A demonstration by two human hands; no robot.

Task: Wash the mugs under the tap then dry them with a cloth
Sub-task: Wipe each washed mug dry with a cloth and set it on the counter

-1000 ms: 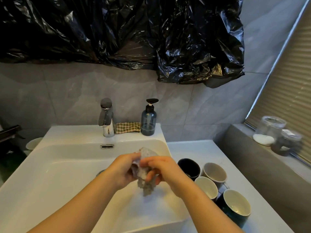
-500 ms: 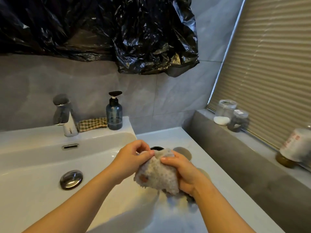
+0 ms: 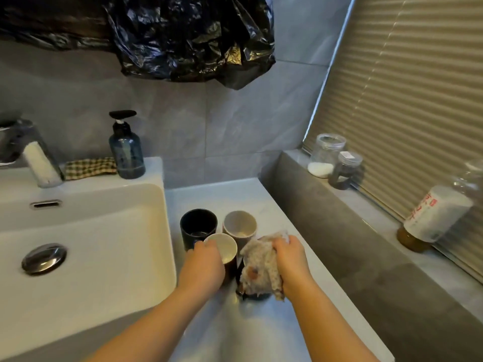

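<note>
Several mugs stand together on the white counter (image 3: 261,330) right of the sink. A black mug (image 3: 197,226) and a beige mug (image 3: 239,226) are at the back. In front of them is a brown mug (image 3: 224,248) with a cream inside, and my left hand (image 3: 202,267) grips its near rim and side. My right hand (image 3: 290,265) holds a crumpled speckled cloth (image 3: 260,267), which hangs over a dark mug (image 3: 257,296) that is mostly hidden beneath it. The tap (image 3: 34,160) stands at the far left; no water shows.
The white sink (image 3: 86,231) with a metal drain plug (image 3: 44,258) lies to the left. A blue soap pump bottle (image 3: 126,150) and a checked cloth (image 3: 90,167) sit on its back ledge. Jars (image 3: 324,155) and a bottle (image 3: 433,215) stand on the grey sill at right.
My hands moved from over the sink's edge to the mugs on the counter. My left hand let go of the cloth and took the brown mug. My right hand kept the cloth.
</note>
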